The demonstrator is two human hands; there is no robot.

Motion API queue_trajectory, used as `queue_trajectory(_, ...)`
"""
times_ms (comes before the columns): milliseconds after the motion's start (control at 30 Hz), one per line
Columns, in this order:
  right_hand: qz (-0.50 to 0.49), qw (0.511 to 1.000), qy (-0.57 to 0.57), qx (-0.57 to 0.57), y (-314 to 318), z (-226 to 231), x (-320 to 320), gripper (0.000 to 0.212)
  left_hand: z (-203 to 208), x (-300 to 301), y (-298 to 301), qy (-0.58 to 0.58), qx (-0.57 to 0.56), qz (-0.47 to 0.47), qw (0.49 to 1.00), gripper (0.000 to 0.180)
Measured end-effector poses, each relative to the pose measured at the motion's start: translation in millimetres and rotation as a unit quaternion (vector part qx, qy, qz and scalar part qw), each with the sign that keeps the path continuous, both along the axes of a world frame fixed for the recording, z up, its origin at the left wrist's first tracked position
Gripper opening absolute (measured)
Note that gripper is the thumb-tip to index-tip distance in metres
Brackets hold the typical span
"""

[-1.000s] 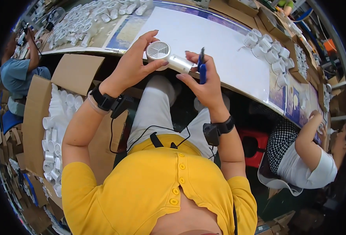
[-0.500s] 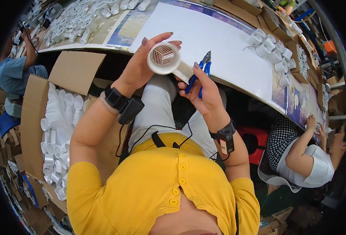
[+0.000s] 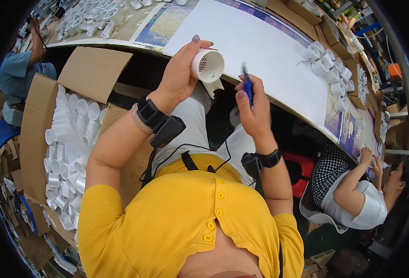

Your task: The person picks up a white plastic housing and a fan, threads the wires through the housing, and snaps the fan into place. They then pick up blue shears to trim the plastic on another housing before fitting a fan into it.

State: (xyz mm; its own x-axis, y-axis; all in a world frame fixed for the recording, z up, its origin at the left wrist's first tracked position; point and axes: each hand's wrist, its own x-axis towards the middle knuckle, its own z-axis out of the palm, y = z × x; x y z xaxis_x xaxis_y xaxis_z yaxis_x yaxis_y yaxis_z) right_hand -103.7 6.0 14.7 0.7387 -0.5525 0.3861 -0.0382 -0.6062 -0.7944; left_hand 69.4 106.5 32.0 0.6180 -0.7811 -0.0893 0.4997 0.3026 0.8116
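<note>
Above my lap, my left hand (image 3: 181,69) is closed around a white plastic housing (image 3: 209,66). This is a short round cup with slots inside and a flat handle-like arm pointing downward. Its open mouth is tilted toward the right. A short distance to the right, my right hand (image 3: 256,109) grips blue-handled cutting pliers (image 3: 247,88), their tip blurred and pointing up. The pliers and the housing are apart. Both hands are near the front edge of the white-covered table (image 3: 241,34).
An open cardboard box (image 3: 33,134) full of white plastic parts (image 3: 65,171) stands at my left. More white housings (image 3: 329,67) are grouped at the table's right, others (image 3: 93,18) at far left. A co-worker (image 3: 352,194) sits at right, another person (image 3: 21,65) at left.
The housing has turned in my left hand, from its slotted face to its open mouth, and shifted right. My right hand has rotated and drawn the pliers away from it.
</note>
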Motion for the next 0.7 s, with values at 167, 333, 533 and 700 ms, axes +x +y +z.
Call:
queue_trajectory(167,-0.010,0.950,0.079,-0.303,-7,48,5,0.039,-3,2,-1,-0.009,-0.005,-0.002,1.000,0.040)
queue_trajectory(333,-0.036,0.860,0.154,-0.485,-1,77,23,0.037,-6,3,1,-0.051,-0.007,0.019,0.998,0.044)
queue_trajectory(533,-0.001,0.757,0.205,-0.621,2,83,42,0.026,-4,3,-3,-0.058,0.006,0.041,0.997,0.045)
queue_trajectory(700,-0.021,0.721,0.241,-0.649,7,85,48,0.018,-2,1,0,-0.068,0.000,0.033,0.997,0.045)
